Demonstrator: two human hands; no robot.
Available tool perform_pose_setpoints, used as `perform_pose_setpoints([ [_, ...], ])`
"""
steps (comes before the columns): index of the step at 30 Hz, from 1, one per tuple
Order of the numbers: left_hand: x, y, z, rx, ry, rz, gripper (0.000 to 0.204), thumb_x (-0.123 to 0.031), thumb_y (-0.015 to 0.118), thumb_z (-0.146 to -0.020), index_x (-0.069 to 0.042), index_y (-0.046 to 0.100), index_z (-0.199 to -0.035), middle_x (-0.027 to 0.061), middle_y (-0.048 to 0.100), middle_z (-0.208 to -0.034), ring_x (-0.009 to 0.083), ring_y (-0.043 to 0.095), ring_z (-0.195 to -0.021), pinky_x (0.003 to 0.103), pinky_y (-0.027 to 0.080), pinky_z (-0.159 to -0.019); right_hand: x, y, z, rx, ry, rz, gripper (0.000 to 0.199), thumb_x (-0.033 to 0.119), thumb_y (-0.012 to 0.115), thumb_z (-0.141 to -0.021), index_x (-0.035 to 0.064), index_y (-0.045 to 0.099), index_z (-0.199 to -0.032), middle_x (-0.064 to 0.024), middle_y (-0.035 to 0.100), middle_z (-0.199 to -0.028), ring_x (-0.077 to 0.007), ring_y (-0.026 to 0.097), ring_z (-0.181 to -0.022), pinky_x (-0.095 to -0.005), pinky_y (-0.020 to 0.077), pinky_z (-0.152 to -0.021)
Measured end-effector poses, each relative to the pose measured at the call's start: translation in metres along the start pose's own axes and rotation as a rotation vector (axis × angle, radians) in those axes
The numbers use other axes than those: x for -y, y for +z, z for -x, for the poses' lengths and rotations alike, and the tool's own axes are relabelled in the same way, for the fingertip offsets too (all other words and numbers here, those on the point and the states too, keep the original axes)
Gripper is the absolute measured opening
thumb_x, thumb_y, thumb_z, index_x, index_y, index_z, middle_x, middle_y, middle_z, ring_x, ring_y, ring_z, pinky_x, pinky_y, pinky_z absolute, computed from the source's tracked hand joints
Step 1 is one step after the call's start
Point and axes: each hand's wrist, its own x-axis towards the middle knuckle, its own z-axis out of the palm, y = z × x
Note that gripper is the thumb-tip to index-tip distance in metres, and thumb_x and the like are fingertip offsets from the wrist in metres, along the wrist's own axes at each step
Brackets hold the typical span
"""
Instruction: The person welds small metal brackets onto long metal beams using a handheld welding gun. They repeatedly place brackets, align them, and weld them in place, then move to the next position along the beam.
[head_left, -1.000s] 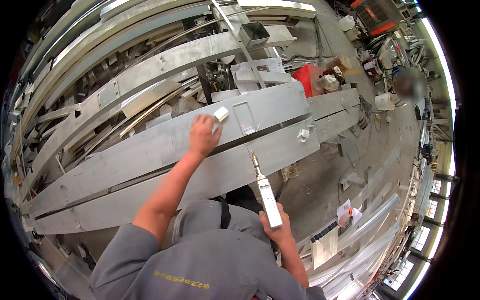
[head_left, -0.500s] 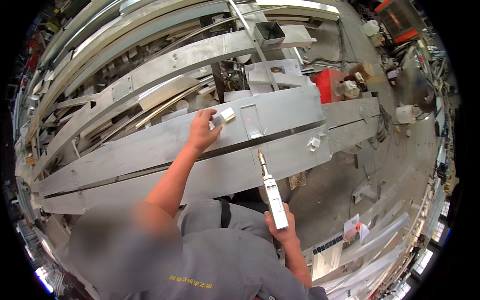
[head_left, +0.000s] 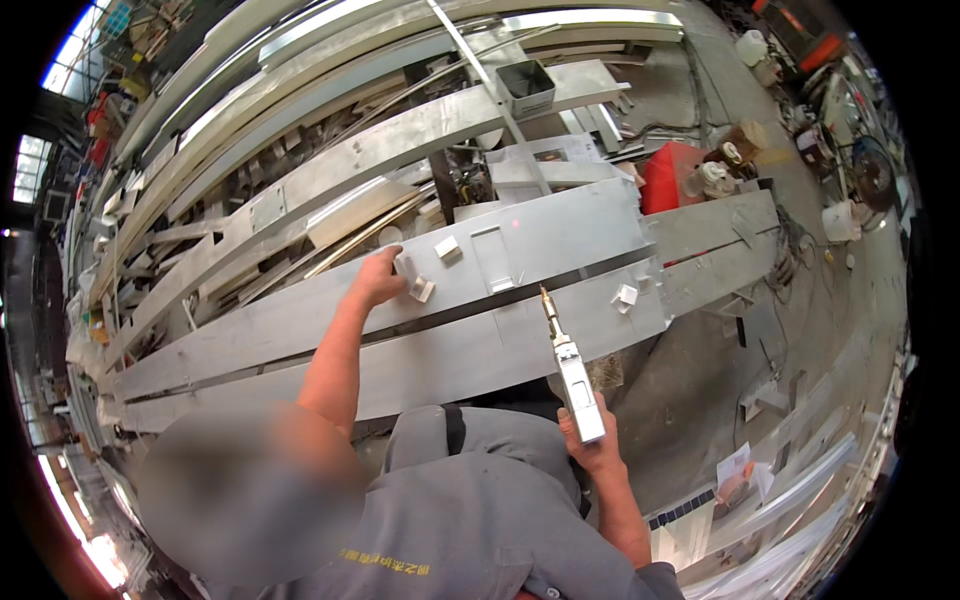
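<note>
My left hand (head_left: 377, 280) is over the far grey metal panel (head_left: 580, 218), forefinger stretched out and the other fingers partly hidden. Just right of its fingers is a small angled metal bracket (head_left: 423, 289); no grip on it shows. A second small bracket (head_left: 447, 248) lies a little farther away, left of a rectangular cutout (head_left: 491, 258) in the panel. My right hand (head_left: 594, 440) is wrapped round the rear of a silver handheld laser welding gun (head_left: 574, 384). Its brass-coloured tip points away from me, over the near panel (head_left: 470, 350). A pinkish light spot shows right of the cutout.
Another small white-looking bracket (head_left: 625, 297) sits on the near panel's right part. A dark gap runs between the two panels. Beyond are long metal beams (head_left: 400, 135), an open square metal container (head_left: 526, 88) and a red object (head_left: 668, 178). Scrap and cables lie on the floor at right.
My left hand has drawn back leftward and nearer, and a bracket now shows beside its fingers. The welding gun has shifted slightly right in my right hand. The whole view has tilted a little.
</note>
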Motion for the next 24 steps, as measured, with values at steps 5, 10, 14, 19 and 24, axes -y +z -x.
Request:
perform_pose_setpoints([
  [5,0.001,-0.02,-0.007,0.124,0.093,-0.012,0.055,-0.016,0.072,-0.077,0.002,0.063,-0.129,0.0186,0.073,-0.097,0.0291,0.07,-0.09,0.037,0.056,-0.081,0.0,0.001,0.019,-0.065,0.039,-0.002,0.041,0.025,0.08,-0.087,0.0032,0.056,-0.112,-0.0144,0.068,-0.082,-0.0276,0.071,-0.074,-0.0365,0.0557,-0.068],
  [10,0.028,-0.014,-0.013,0.029,0.257,-0.211,0.021,-0.015,0.067,-0.084,-0.003,0.074,-0.1,0.018,0.071,-0.091,0.0355,0.068,-0.086,0.043,0.055,-0.079,-0.007,0.009,0.031,-0.054,0.068,0.02,0.041,0.028,0.079,-0.088,0.0029,0.057,-0.111,-0.0142,0.067,-0.081,-0.0268,0.07,-0.073,-0.0358,0.0552,-0.067],
  [14,0.042,-0.019,-0.006,-0.162,0.427,-0.026,0.009,-0.013,0.073,-0.084,-0.005,0.074,-0.089,0.0145,0.069,-0.085,0.033,0.067,-0.082,0.041,0.054,-0.074,0.0,0.013,0.019,-0.045,0.051,0.0,0.041,0.03,0.078,-0.089,0.0024,0.057,-0.11,-0.0135,0.066,-0.08,-0.0254,0.068,-0.071,-0.0362,0.0543,-0.066],
  [19,-0.055,0.017,-0.008,-0.373,0.528,0.102,0.01,-0.016,0.074,-0.085,-0.008,0.068,-0.088,0.01,0.061,-0.085,0.0319,0.062,-0.082,0.042,0.052,-0.07,-0.012,0.013,-0.022,0.063,0.073,-0.058,0.038,0.028,0.078,-0.09,-0.0006,0.058,-0.106,-0.0099,0.063,-0.076,-0.0185,0.06,-0.064,-0.0338,0.0525,-0.062],
  [24,-0.093,0.064,-0.035,-0.497,0.597,0.008,0.009,-0.01,0.071,-0.083,-0.009,0.067,-0.091,0.0086,0.059,-0.086,0.0301,0.06,-0.085,0.041,0.049,-0.074,0.01,0.004,-0.066,0.111,0.152,-0.323,0.04,0.027,0.077,-0.091,-0.0026,0.059,-0.111,-0.0044,0.061,-0.073,-0.0093,0.057,-0.063,-0.0285,0.0499,-0.057],
])
